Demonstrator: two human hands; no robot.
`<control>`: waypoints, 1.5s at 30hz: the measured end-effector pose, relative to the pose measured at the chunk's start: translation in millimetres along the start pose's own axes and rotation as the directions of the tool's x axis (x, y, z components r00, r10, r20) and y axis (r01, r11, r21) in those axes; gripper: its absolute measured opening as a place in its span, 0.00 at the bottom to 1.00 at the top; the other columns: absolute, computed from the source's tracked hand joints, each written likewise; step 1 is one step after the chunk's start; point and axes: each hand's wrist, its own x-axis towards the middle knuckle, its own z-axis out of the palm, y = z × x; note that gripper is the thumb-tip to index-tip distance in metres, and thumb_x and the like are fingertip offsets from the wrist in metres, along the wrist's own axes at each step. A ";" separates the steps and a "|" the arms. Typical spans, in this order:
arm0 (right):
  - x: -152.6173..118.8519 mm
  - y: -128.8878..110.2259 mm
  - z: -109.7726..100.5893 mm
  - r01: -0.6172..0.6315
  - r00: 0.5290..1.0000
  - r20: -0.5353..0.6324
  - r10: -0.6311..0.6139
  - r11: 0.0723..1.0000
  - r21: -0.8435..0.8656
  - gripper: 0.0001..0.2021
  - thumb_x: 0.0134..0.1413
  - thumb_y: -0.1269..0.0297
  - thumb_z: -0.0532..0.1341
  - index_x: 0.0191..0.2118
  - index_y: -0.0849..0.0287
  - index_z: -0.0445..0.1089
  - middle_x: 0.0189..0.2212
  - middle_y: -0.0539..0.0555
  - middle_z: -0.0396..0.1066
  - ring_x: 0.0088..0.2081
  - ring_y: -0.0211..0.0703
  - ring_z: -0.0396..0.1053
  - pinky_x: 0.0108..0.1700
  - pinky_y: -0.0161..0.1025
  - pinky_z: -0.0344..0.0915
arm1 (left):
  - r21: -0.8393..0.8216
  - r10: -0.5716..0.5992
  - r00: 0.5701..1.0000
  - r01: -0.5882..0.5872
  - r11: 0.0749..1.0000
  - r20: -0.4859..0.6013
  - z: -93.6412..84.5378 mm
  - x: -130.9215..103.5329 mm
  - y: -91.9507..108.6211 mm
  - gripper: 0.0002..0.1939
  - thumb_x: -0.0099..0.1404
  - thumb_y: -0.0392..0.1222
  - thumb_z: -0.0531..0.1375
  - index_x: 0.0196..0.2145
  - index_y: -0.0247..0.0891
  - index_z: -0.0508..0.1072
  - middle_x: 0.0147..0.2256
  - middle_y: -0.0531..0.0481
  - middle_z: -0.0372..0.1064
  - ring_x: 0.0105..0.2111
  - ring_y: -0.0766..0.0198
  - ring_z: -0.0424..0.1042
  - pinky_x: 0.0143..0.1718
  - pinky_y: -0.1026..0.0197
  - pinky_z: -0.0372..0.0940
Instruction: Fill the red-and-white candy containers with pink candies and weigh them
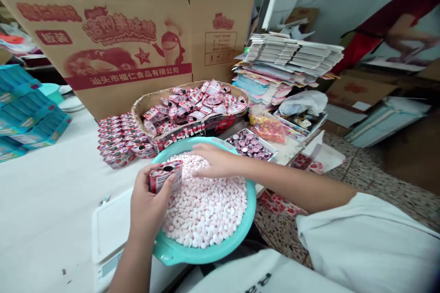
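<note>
The left hand (149, 201) holds a small red-and-white carton (166, 176) with a dark round hole on top, over a turquoise basin (250, 219) of pale pink candies (206, 210). The right hand (215, 161) touches the candies. A white scale (112, 226) sits on the desk (41, 219) beside the basin.

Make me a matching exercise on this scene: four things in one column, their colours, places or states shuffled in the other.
1. Basin
2. Scale
3. Left hand
4. Right hand

A. Gripping a small container
B. On the white table
C. Over the far part of the pale candies
D. Turquoise

Pairs: 1-D, 2-B, 3-A, 4-C
</note>
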 end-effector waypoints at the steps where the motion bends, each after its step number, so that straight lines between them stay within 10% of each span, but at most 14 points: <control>1: 3.6 4.7 2.0 -0.030 0.995 0.088 0.037 0.997 -0.073 0.40 0.51 0.44 0.67 0.67 0.52 0.58 0.69 0.63 0.51 0.70 0.64 0.46 0.69 0.62 0.46 | 0.013 0.012 1.000 -0.012 1.000 -0.013 -0.5 1.0 -2.6 0.29 0.58 0.56 0.67 0.53 0.41 0.67 0.39 0.48 0.73 0.34 0.59 0.74 0.35 0.58 0.71; 6: 3.3 7.9 21.0 -0.041 0.952 0.286 0.105 0.974 -0.221 0.48 0.54 0.32 0.56 0.72 0.57 0.47 0.73 0.67 0.36 0.72 0.71 0.32 0.69 0.65 0.42 | 0.049 0.079 0.995 -0.077 0.996 -0.054 -1.2 5.7 -10.0 0.30 0.63 0.54 0.63 0.59 0.41 0.63 0.38 0.48 0.70 0.32 0.61 0.71 0.34 0.58 0.71; 14: -22.3 -16.4 5.8 0.066 0.960 0.280 -0.015 0.983 -0.174 0.25 0.62 0.49 0.58 0.57 0.60 0.70 0.53 0.62 0.73 0.53 0.54 0.71 0.55 0.47 0.66 | 0.017 0.030 0.997 -0.029 0.999 -0.071 -1.3 4.8 1.3 0.39 0.61 0.54 0.66 0.65 0.40 0.60 0.25 0.57 0.61 0.20 0.68 0.61 0.19 0.66 0.60; 22: 13.8 -16.8 31.1 0.286 0.937 0.207 -0.281 0.958 0.008 0.36 0.52 0.43 0.66 0.63 0.59 0.65 0.63 0.62 0.64 0.63 0.58 0.62 0.62 0.46 0.60 | 0.022 0.071 0.997 -0.072 0.997 0.041 -0.7 2.8 3.5 0.32 0.63 0.58 0.63 0.60 0.46 0.66 0.51 0.46 0.71 0.49 0.52 0.73 0.55 0.47 0.65; 29: -5.3 -14.9 8.9 0.216 0.908 0.378 -0.181 0.975 -0.054 0.35 0.51 0.41 0.65 0.58 0.60 0.70 0.54 0.64 0.72 0.53 0.59 0.71 0.54 0.50 0.66 | 0.030 0.074 0.996 -0.076 0.997 0.053 -1.2 1.5 3.3 0.28 0.63 0.58 0.62 0.58 0.46 0.67 0.47 0.49 0.74 0.45 0.55 0.74 0.49 0.54 0.68; 35: 20.5 -14.4 22.6 0.306 0.907 0.303 -0.293 0.952 0.005 0.43 0.45 0.43 0.70 0.65 0.54 0.63 0.68 0.62 0.54 0.68 0.61 0.53 0.66 0.53 0.54 | 0.101 0.131 0.987 -0.121 0.987 -0.097 -2.9 5.2 1.6 0.25 0.66 0.57 0.60 0.56 0.43 0.67 0.50 0.48 0.70 0.48 0.56 0.71 0.53 0.54 0.65; 45: -9.8 -10.5 13.4 0.283 0.875 0.414 -0.252 0.959 -0.015 0.45 0.39 0.40 0.72 0.61 0.62 0.67 0.57 0.65 0.70 0.58 0.60 0.67 0.61 0.49 0.62 | 0.201 0.083 0.996 -0.084 0.976 0.016 -9.6 4.5 2.9 0.29 0.64 0.59 0.59 0.57 0.43 0.65 0.51 0.44 0.69 0.50 0.50 0.71 0.55 0.48 0.65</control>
